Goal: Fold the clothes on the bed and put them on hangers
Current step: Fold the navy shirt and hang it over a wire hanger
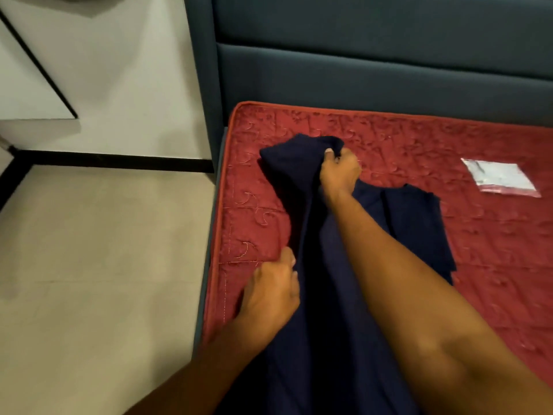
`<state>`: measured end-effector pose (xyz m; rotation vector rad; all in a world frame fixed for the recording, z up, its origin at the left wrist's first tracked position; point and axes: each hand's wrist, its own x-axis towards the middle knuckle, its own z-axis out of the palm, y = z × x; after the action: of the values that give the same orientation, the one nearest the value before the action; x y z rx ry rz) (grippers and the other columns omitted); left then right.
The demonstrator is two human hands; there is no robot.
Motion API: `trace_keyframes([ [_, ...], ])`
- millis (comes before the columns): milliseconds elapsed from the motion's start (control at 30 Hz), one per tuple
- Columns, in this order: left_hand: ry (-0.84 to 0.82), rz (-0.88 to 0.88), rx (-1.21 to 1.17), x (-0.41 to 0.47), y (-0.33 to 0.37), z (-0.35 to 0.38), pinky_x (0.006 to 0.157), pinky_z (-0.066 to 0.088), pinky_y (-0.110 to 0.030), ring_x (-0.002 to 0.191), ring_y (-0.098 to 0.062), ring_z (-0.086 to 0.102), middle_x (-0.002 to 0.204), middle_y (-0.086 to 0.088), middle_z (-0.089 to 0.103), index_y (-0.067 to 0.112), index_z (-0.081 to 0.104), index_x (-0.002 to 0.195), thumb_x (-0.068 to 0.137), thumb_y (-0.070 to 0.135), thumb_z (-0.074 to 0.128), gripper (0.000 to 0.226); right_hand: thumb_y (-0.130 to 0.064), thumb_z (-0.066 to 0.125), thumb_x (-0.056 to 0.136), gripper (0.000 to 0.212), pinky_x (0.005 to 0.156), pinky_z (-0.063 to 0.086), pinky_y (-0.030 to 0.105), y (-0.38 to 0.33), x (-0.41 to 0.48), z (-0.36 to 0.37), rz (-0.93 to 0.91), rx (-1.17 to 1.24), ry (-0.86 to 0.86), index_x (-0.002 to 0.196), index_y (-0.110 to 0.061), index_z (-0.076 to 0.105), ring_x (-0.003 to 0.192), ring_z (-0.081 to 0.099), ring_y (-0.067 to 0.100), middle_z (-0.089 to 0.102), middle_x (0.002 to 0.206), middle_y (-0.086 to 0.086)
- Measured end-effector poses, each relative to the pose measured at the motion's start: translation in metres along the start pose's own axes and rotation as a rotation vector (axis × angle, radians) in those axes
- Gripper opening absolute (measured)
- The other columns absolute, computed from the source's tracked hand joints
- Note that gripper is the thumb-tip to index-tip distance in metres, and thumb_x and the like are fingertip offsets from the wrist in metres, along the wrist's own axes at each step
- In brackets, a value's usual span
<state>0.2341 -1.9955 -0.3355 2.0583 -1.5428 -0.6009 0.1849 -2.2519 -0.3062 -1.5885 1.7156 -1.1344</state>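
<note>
Navy garment [323, 295] lies lengthwise on the bed [449, 139], near its left edge, w/ another dark layer [419, 223] spread to the right. Same piece or a 2nd one, can't tell. Right hand [339, 172] is clenched round the bunched far end; left hand [272, 289] pinches the near left edge. Fabric looks soft, light, floppy, prob. not slippery on the quilted bed, so it'll sag wherever unsupported. Best held at corners or seams, both ends at once, pulled taut before creasing. White packet [499, 178] sits well apart, to the right.
</note>
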Motion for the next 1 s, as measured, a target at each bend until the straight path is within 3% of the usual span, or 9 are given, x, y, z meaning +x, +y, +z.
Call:
trace_keyframes([
  [100, -0.083, 0.028, 0.018, -0.011, 0.036, 0.033, 0.079, 0.055, -0.046, 0.089, -0.034, 0.068, 0.093, -0.011, 0.070, 0.018, 0.045, 0.127, 0.098, 0.033, 0.056, 0.034, -0.023, 0.058, 0.101, 0.033, 0.086, 0.036, 0.043, 0.026, 0.020, -0.055, 0.065, -0.050, 0.067, 0.099, 0.009, 0.065, 0.103, 0.063, 0.044, 0.069, 0.107, 0.030],
  [167, -0.247, 0.057, 0.080, -0.027, 0.056, 0.050, 0.085, 0.054, -0.046, 0.100, -0.037, 0.066, 0.105, -0.015, 0.069, 0.014, 0.041, 0.139, 0.097, 0.042, 0.057, 0.053, -0.024, 0.057, 0.102, 0.036, 0.095, 0.040, 0.040, 0.052, 0.013, -0.092, 0.189, -0.061, 0.110, 0.117, 0.007, 0.065, 0.116, 0.061, 0.042, 0.068, 0.121, 0.027],
  [267, -0.406, 0.090, 0.304, -0.064, 0.067, 0.062, 0.087, 0.051, -0.043, 0.108, -0.037, 0.065, 0.116, -0.017, 0.067, 0.011, 0.045, 0.135, 0.096, 0.049, 0.056, 0.056, -0.021, 0.060, 0.098, 0.042, 0.101, 0.043, 0.041, 0.091, -0.030, -0.123, 0.366, -0.063, 0.134, 0.131, 0.006, 0.056, 0.125, 0.057, 0.042, 0.063, 0.131, 0.028],
  [400, -0.362, 0.075, 0.628, -0.108, 0.050, 0.065, 0.093, 0.047, -0.038, 0.115, -0.032, 0.061, 0.126, -0.013, 0.061, 0.015, 0.057, 0.125, 0.095, 0.058, 0.053, 0.053, -0.018, 0.062, 0.096, 0.039, 0.083, 0.045, 0.032, 0.129, -0.118, -0.140, 0.392, -0.018, 0.047, 0.130, -0.002, 0.053, 0.108, 0.065, 0.034, 0.069, 0.116, 0.016],
  [500, -0.323, 0.017, 0.749, -0.132, 0.025, 0.055, 0.101, 0.041, -0.038, 0.124, -0.032, 0.053, 0.131, -0.012, 0.058, 0.018, 0.064, 0.121, 0.088, 0.066, 0.057, 0.058, -0.035, 0.063, 0.096, 0.038, 0.073, 0.048, 0.028, 0.153, -0.177, -0.137, 0.400, -0.018, -0.130, 0.122, -0.008, 0.056, 0.093, 0.068, 0.025, 0.068, 0.108, 0.007],
  [633, -0.295, -0.068, 0.593, -0.164, -0.004, 0.048, 0.091, 0.053, -0.038, 0.113, -0.033, 0.063, 0.119, -0.011, 0.068, 0.018, 0.065, 0.110, 0.081, 0.053, 0.069, 0.046, -0.057, 0.056, 0.087, 0.047, 0.074, 0.062, 0.035, 0.182, -0.249, -0.137, 0.341, 0.002, -0.281, 0.096, -0.012, 0.066, 0.075, 0.073, 0.020, 0.075, 0.089, 0.007],
  [767, -0.237, -0.181, 0.416, -0.186, -0.018, 0.034, 0.077, 0.052, -0.033, 0.103, -0.033, 0.067, 0.113, -0.013, 0.070, 0.015, 0.066, 0.111, 0.073, 0.054, 0.077, 0.055, -0.044, 0.056, 0.098, 0.045, 0.074, 0.060, 0.034, 0.169, -0.321, -0.167, 0.214, -0.027, -0.378, 0.064, -0.014, 0.059, 0.063, 0.073, 0.018, 0.071, 0.059, 0.002],
  [867, -0.209, -0.264, 0.298, -0.212, -0.022, 0.022, 0.068, 0.048, -0.031, 0.093, -0.031, 0.069, 0.105, -0.016, 0.071, 0.007, 0.071, 0.106, 0.076, 0.040, 0.083, 0.046, -0.046, 0.062, 0.094, 0.041, 0.073, 0.063, 0.035, 0.166, -0.384, -0.192, 0.183, -0.143, -0.575, 0.072, -0.011, 0.068, 0.066, 0.074, 0.021, 0.074, 0.066, 0.003],
  [1000, 0.070, -0.286, 0.161, -0.253, -0.024, 0.006, 0.066, 0.051, -0.036, 0.087, -0.039, 0.069, 0.096, -0.021, 0.072, 0.007, 0.070, 0.094, 0.075, 0.013, 0.072, 0.020, -0.027, 0.071, 0.094, 0.016, 0.066, 0.063, 0.035, 0.158, -0.442, -0.218, 0.273, 0.115, -0.726, 0.095, -0.011, 0.069, 0.071, 0.073, 0.018, 0.075, 0.091, 0.008],
])
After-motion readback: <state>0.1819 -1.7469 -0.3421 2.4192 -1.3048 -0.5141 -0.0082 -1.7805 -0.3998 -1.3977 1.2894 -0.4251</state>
